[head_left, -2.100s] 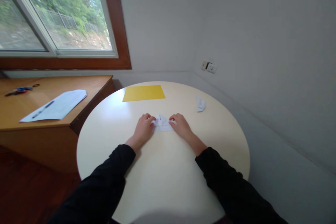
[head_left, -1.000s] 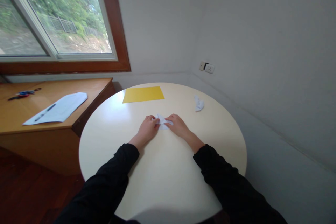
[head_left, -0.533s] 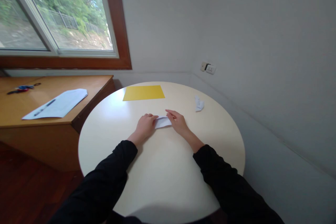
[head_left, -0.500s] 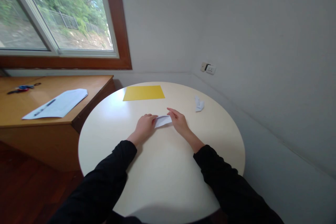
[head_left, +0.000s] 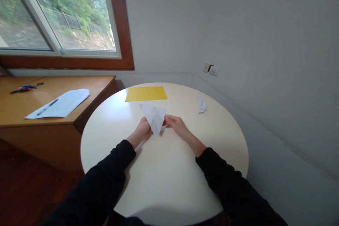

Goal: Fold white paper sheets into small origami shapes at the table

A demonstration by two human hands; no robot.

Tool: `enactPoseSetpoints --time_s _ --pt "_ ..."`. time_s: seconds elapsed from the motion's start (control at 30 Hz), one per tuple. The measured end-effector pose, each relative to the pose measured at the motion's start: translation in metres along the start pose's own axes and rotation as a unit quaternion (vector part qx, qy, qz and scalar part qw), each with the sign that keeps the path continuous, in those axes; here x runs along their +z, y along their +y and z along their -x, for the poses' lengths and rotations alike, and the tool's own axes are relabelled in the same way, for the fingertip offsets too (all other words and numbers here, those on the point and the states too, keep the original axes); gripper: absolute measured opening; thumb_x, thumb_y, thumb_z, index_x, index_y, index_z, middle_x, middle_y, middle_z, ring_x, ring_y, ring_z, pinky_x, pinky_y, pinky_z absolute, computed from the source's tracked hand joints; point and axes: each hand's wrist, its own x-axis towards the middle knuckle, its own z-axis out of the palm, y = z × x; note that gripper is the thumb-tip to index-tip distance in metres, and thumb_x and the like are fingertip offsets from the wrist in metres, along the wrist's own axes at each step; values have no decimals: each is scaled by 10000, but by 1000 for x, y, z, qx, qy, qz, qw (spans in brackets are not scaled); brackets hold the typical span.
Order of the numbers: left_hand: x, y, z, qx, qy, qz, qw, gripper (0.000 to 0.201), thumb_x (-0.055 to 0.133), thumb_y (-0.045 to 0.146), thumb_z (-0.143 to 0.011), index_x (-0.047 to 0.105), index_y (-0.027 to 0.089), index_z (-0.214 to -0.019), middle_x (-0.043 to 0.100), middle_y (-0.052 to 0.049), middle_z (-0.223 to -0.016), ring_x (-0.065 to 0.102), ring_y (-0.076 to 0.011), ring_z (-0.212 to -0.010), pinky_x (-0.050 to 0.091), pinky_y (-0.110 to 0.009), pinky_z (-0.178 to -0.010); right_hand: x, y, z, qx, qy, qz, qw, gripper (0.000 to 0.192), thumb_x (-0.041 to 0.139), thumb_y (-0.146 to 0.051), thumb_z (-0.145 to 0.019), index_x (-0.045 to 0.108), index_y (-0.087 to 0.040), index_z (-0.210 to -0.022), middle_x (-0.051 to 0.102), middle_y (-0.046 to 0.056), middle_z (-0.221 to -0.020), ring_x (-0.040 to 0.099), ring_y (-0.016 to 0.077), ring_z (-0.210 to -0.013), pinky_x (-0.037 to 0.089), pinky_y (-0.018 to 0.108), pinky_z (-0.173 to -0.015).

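A creased white sheet of paper (head_left: 154,116), folded to a pointed shape, is held up just above the round table (head_left: 164,173). My left hand (head_left: 143,128) grips its left side from behind, and the paper covers some of its fingers. At the right edge, my right hand (head_left: 175,123) pinches the paper between thumb and fingers. A small folded white paper piece (head_left: 202,105) lies on the table to the right, apart from both hands. Farther back rests a flat yellow sheet (head_left: 146,93).
A wooden desk (head_left: 95,100) stands at the left. On it lie white papers (head_left: 67,104) with a pen (head_left: 47,107) on top, and scissors-like tools (head_left: 26,87). A wall with a socket (head_left: 214,70) rises behind the table at the right.
The paper has gone from a narrow strip low between my hands to a raised, opened, pointed shape. My right hand has moved slightly left and down, its fingers now closed on the edge.
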Motion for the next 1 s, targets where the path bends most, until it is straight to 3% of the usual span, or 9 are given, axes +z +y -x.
enactPoseSetpoints --time_s 0.13,0.27,0.4,0.47,0.53,0.6,0.7,0.77,1.0 --pt "4 -3 4 -29 -17 16 999 249 712 238 -531 600 93 -699 648 -80 -683 597 -179 -607 491 -340 -642 6 1 1 13 18 -11 1000 373 617 -515 -637 601 -145 -683 629 21 -658 572 116 -590 451 243 -569" --pt "1 -7 2 -23 -41 1 999 233 681 253 -583 618 98 -745 670 -96 -770 616 -205 -702 488 -365 -706 4 1 0 16 36 -30 999 379 646 -522 -593 560 -156 -643 584 -12 -596 530 104 -550 451 245 -560" --pt "-7 -7 -2 11 -51 -76 996 249 653 248 -615 622 84 -799 665 -106 -815 610 -197 -741 483 -335 -706 0 -1 2 5 38 -1 999 351 617 -501 -631 539 -159 -641 529 -32 -553 482 91 -510 408 222 -498" --pt "-11 -3 -2 64 -25 -109 992 396 663 220 -602 592 90 -969 654 -78 -819 602 -168 -731 480 -301 -692 -3 0 3 2 33 27 999 325 590 -475 -662 530 -157 -635 496 -41 -527 446 82 -478 372 214 -462" --pt "-16 4 -2 108 -4 -136 985 667 681 187 -570 460 137 -1197 636 -20 -772 591 -133 -681 476 -268 -661 -6 1 4 1 32 47 998 302 577 -453 -674 523 -160 -629 467 -51 -499 418 78 -453 339 210 -435" --pt "-21 12 0 131 -32 -196 971 718 655 200 -606 392 161 -1273 627 2 -734 579 -118 -642 472 -258 -646 -9 3 5 -1 38 51 998 285 582 -440 -668 522 -164 -630 470 -51 -494 420 81 -452 328 209 -427" --pt "-26 21 3 165 -74 -308 934 385 597 196 -635 606 133 -1014 655 -63 -875 596 -168 -791 466 -285 -731 -12 4 5 3 54 34 998 267 603 -423 -654 549 -163 -674 564 -17 -584 488 97 -511 366 212 -457" --pt "-27 23 4 170 -105 -358 912 278 563 177 -632 647 131 -893 658 -78 -940 593 -193 -849 458 -303 -766 -14 2 4 16 65 18 998 278 624 -407 -642 571 -159 -755 614 8 -663 532 109 -555 397 217 -484" --pt "-22 20 12 114 -159 -457 868 365 565 198 -615 665 138 -961 678 -64 -857 582 -164 -679 446 -259 -636 -29 1 6 21 7 72 997 570 705 -271 -569 523 -169 -1100 541 -42 -622 505 91 -505 362 198 -440"
